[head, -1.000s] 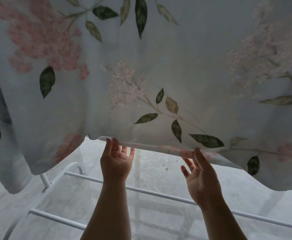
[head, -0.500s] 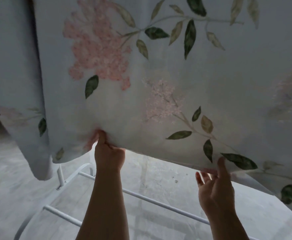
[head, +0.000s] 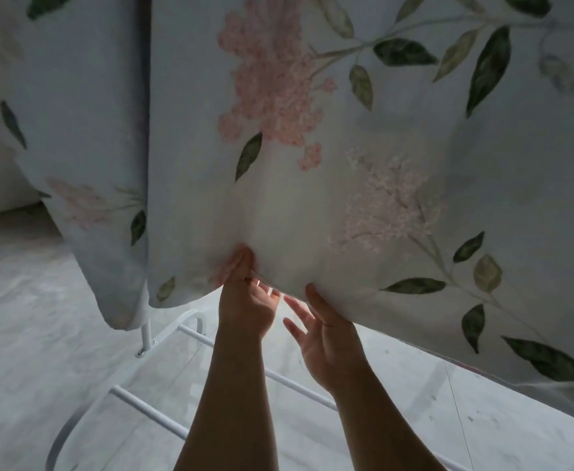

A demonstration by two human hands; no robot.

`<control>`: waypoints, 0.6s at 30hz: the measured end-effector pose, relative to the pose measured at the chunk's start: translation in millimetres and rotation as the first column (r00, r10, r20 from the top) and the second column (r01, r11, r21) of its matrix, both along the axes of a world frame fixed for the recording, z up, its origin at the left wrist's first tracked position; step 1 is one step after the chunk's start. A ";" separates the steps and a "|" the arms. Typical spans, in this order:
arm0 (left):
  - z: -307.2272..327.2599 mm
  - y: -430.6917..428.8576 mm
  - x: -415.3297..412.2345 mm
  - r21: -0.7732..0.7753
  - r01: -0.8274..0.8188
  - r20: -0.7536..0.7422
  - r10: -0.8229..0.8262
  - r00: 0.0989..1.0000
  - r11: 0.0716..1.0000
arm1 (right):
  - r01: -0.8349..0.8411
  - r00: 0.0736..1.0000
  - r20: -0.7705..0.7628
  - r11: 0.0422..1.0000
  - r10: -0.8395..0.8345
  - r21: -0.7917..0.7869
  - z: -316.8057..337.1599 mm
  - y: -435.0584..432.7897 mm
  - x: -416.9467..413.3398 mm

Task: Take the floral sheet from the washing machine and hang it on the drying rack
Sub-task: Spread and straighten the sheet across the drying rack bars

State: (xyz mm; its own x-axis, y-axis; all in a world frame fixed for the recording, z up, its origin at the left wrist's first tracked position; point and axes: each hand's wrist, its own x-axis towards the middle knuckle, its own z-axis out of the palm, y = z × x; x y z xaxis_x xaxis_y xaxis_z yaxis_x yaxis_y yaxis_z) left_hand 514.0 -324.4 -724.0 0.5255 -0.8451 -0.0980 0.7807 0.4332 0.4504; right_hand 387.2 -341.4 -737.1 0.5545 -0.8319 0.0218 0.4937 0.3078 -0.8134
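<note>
- The floral sheet [head: 398,113], pale grey-blue cloth printed with pink blossom and dark green leaves, hangs above the low rails of the white tubular metal drying rack [head: 145,334]. Its bottom hem is clear of those rails. Where it hangs from is out of view.
- The step looks like straightening the hem, so the sheet hangs flat and dries evenly.
- The left hand [head: 250,302], above the near rack rail, pinches the hem with its fingertips bunched into the cloth. This is the anchor point, and a firm pinch with only a light pull suits it, since a hard tug could drag the cloth off whatever holds it above.
- The right hand [head: 326,331], just beside it and also above the rail, is loose. Its thumb lies on the front of the hem and its fingers are spread behind, gripping nothing. It should close on the edge before sliding away along the hem.
- Moving the two hands apart along the hem should take out the puckers around the left pinch.
- Another fall of the same print hangs over the rack's upright leg. It should be checked so the layers are not clinging together.
- The corner over the leg should stay off the pale mottled floor [head: 24,317].
</note>
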 end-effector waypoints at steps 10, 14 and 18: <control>0.7 7.8 59.7 -0.267 -0.107 -0.104 0.082 0.991 0.958 | 0.355 0.929 -0.115 0.935 -0.350 0.020 -3.9 -15.2 18.6; 13.0 20.7 86.8 -0.411 -0.220 -0.207 0.144 0.968 0.884 | 0.370 0.917 -0.146 0.929 -0.370 -0.033 -4.2 -26.2 11.3; 13.3 24.0 89.2 -0.531 -0.192 -0.235 0.074 0.969 0.825 | 0.370 0.915 -0.153 0.928 -0.373 -0.052 -10.0 -29.8 13.5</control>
State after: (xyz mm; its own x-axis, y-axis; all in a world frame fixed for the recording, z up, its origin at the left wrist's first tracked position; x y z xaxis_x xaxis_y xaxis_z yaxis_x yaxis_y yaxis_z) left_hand 603.2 -300.4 -710.6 0.6561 -0.7135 0.2458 0.7433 0.6673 -0.0474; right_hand 400.7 -371.1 -747.1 0.2036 -0.9789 -0.0197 0.4346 0.1083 -0.8941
